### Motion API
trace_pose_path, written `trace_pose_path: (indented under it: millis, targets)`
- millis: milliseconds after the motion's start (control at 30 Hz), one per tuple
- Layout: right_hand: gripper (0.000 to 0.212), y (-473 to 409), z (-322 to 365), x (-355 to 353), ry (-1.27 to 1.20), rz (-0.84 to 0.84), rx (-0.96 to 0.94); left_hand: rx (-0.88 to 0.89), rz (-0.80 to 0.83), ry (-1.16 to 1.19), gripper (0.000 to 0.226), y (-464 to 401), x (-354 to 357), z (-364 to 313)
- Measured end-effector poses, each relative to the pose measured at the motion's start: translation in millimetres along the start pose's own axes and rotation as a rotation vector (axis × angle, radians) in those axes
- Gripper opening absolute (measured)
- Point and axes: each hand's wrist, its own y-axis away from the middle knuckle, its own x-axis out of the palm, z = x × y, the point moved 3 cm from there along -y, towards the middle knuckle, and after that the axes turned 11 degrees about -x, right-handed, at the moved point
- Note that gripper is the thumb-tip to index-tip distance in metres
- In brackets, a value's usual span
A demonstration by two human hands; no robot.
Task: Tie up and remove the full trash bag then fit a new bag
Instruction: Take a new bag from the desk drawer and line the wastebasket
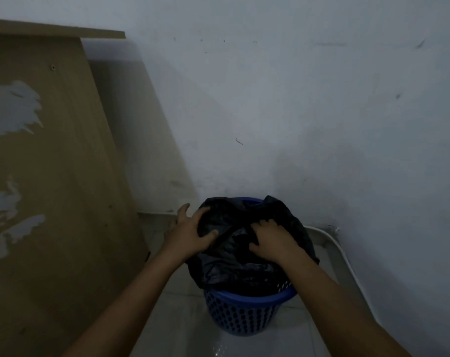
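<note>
A black trash bag (234,269) sits in a blue perforated plastic bin (244,315) on the tiled floor, its loose top bunched above the rim. My left hand (193,233) grips the bag's left edge, thumb pressed into the plastic and fingers spread over the outside. On the bag's right side, my right hand (273,240) clutches the plastic with curled fingers. What the bag contains is hidden.
A worn wooden cabinet side (51,176) stands close on the left. The pale wall (296,99) rises right behind the bin. A white cable or pipe (340,251) runs along the floor at the right, by the wall.
</note>
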Motion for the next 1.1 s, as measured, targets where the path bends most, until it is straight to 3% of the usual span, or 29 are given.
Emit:
trace_pose_path:
  millis: [100,167,267,400,433,500,600,667,733,867,933,967,1033,1100]
  targets:
    - [0.064,3.6,0.5,-13.8,0.047,-0.202,0.066,0.131,-0.182,-0.093,0.069,2.7,-0.6,-6.3]
    - [0.071,4.0,-1.1,-18.3,-0.006,-0.227,0.113,0.184,-0.077,-0.175,0.075,-3.6,3.3,-3.6]
    - [0.072,2.4,-4.6,-22.6,-0.171,-0.326,0.16,0.16,0.167,-0.087,0.097,-14.8,11.2,1.3]
    - [0.055,1.1,-7.3,-38.4,0.048,-0.558,0.082,0.152,0.056,-0.088,0.089,-21.9,13.3,-1.9]
    - [0.062,-1.4,-9.7,-39.5,0.087,-0.539,0.034,0.171,0.026,-0.093,0.084,-22.6,12.0,-4.0]
    - [0.08,-7.7,-17.0,-37.3,0.085,-0.336,0.021,0.222,0.02,-0.056,0.075,-25.2,9.5,-5.6]
    - [0.083,-14.6,-38.3,-28.4,-0.025,-0.092,0.232,0.251,0.12,0.021,0.068,-24.8,8.2,-0.3]
    - [0.08,-12.0,-54.2,-28.9,-0.139,-0.113,0.331,0.247,0.189,0.139,0.076,-19.4,8.7,4.5]
    - [0.073,-9.0,-65.6,-30.4,-0.318,-0.136,0.341,0.197,0.159,0.227,0.074,-14.2,5.1,8.8]
    - [0.065,-1.5,-78.2,-34.0,-0.621,-0.163,0.386,0.086,-0.143,0.209,0.054,6.5,-8.9,17.5]
    - [0.067,10.0,-75.3,-31.9,-0.555,-0.203,0.383,0.014,-0.246,0.184,0.059,24.1,-12.6,16.6]
    - [0.066,18.3,-71.4,-33.5,-0.398,-0.254,0.351,-0.069,-0.207,0.14,0.069,30.4,-12.3,17.8]
    - [0.046,35.7,-55.6,-43.4,-0.096,-0.486,0.157,-0.305,0.088,0.015,0.099,43.2,-9.8,20.5]
    - [0.026,54.4,-34.3,-55.3,-0.14,-0.596,-0.11,-0.508,0.432,-0.027,0.096,58.2,-8.5,20.6]
